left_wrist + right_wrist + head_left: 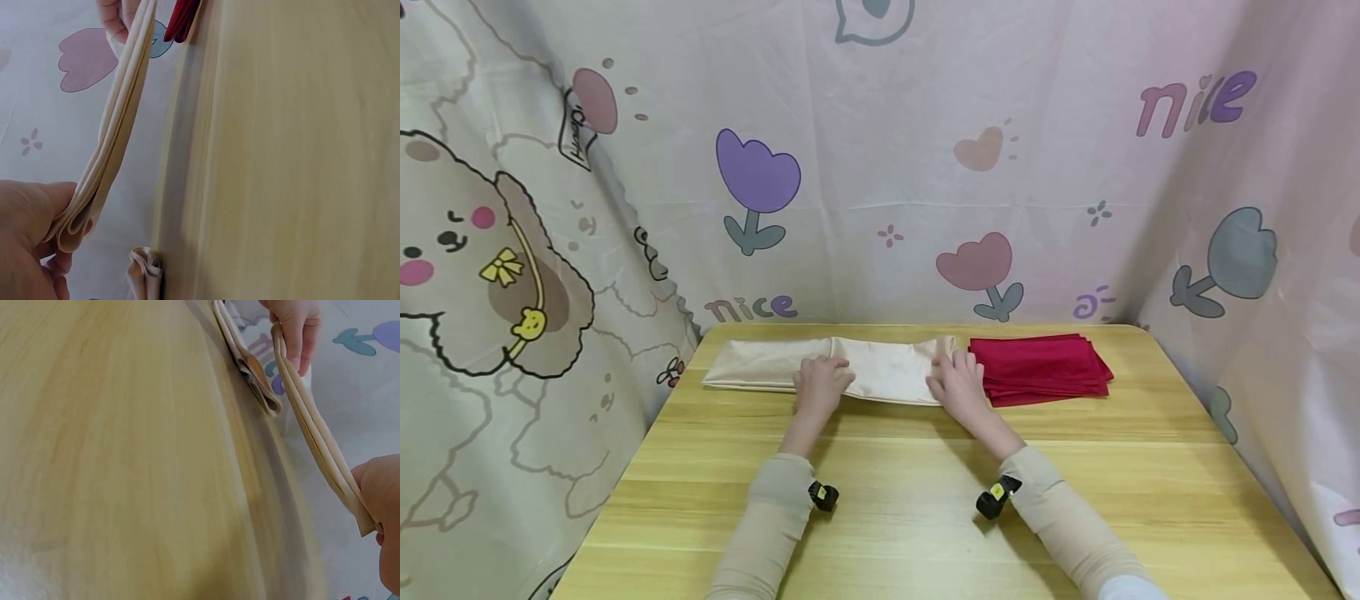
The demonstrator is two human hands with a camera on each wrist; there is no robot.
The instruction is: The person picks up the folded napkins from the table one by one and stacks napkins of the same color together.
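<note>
A folded cream cloth (887, 372) is stretched between both hands, the left hand (822, 385) pinching its left end and the right hand (959, 385) its right end. Seen edge-on, the stacked layers of this cloth (119, 119) hang above the table in the left wrist view, with the thumb of the left hand (28, 228) on one side. In the right wrist view the right hand (382, 509) grips the near end of the cloth (322, 440). Another folded cream cloth (756, 364) lies to the left, its end close to the left hand.
A stack of folded red cloth (1041, 368) lies on the table just right of the right hand. The wooden table (910, 492) extends toward the person, and a patterned curtain (865, 108) hangs behind its back edge and along both sides.
</note>
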